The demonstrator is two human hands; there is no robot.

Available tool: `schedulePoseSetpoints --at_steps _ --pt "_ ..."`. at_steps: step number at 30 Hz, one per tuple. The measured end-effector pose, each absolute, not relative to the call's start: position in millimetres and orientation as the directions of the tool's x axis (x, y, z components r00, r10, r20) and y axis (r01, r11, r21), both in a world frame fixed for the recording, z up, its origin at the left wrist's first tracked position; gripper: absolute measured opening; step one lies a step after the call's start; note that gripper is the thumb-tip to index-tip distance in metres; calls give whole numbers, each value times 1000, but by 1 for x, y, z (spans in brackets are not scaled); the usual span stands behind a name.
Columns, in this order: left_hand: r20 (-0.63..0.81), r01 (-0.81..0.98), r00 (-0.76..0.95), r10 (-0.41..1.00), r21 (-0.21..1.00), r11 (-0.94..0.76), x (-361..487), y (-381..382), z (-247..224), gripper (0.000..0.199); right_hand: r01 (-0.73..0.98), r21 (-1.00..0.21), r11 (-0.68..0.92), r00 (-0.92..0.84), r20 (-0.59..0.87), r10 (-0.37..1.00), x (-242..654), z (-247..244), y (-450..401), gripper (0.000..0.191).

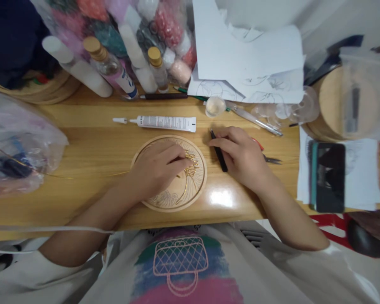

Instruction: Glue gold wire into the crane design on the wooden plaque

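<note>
A round wooden disc (164, 205) with a raised rim lies on the table, its face drawn with fine lines and partly laid with gold wire (191, 164). My left hand (160, 166) rests over the disc, thumb and fingers drawn together beside the gold pattern. Whatever its fingertips pinch is hidden or too small to make out. A thin gold strand sticks out to the left from beneath that hand. Right of the disc, my right hand (240, 154) has its fingers closed around black tweezers (221, 158), whose tip points away from me.
Behind the disc lie a white glue tube (166, 122), its cap (119, 120), a small clear cup (215, 106) and a silver craft knife (256, 120). Scissors (272, 160) are partly behind my right hand. Bottles (114, 71), papers (250, 55), a plastic bag (22, 143) and a phone (329, 177) surround the area.
</note>
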State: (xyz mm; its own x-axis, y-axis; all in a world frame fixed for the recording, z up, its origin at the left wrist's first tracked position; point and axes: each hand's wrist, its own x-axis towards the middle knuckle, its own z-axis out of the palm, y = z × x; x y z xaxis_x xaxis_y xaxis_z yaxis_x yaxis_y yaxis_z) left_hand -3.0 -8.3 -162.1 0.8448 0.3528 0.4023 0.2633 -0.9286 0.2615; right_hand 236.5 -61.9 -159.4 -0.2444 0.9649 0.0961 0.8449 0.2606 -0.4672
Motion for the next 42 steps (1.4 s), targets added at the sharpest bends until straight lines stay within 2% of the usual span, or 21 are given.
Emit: schedulePoseSetpoints --at_steps 3,7,14,20,25,30,33,36,40,42 --pt "408 260 841 355 271 -927 -4 -8 -162 22 838 -463 289 -268 111 957 237 -159 -62 36" --pt "420 257 838 348 259 -931 -3 -8 -163 19 808 -506 302 -222 213 951 240 -157 -61 35" --pt "409 281 835 367 256 -925 -2 -9 -166 28 876 -482 1 153 280 948 259 -149 -60 25" --pt "406 279 839 363 252 -927 -3 -10 -168 28 881 -456 -126 287 304 909 272 -145 -60 14" --pt "400 308 831 386 248 -919 -3 -12 -168 25 878 -471 -80 195 202 960 277 -136 -66 5" --pt "394 273 847 357 254 -928 -3 -11 -168 20 919 -387 76 -94 -27 995 278 -129 -77 6" --pt "387 282 845 370 265 -922 -3 -10 -170 21 923 -344 175 -214 -78 974 280 -130 -82 23" --pt "377 287 843 384 288 -914 -3 -11 -171 24 917 -334 219 -262 -90 961 284 -132 -85 38" --pt "391 280 843 369 268 -922 -3 -11 -168 22 878 -403 258 -321 -97 942 290 -132 -89 41" --pt "395 283 842 368 258 -924 -3 -11 -167 21 882 -379 280 -338 -96 936 290 -132 -90 46"
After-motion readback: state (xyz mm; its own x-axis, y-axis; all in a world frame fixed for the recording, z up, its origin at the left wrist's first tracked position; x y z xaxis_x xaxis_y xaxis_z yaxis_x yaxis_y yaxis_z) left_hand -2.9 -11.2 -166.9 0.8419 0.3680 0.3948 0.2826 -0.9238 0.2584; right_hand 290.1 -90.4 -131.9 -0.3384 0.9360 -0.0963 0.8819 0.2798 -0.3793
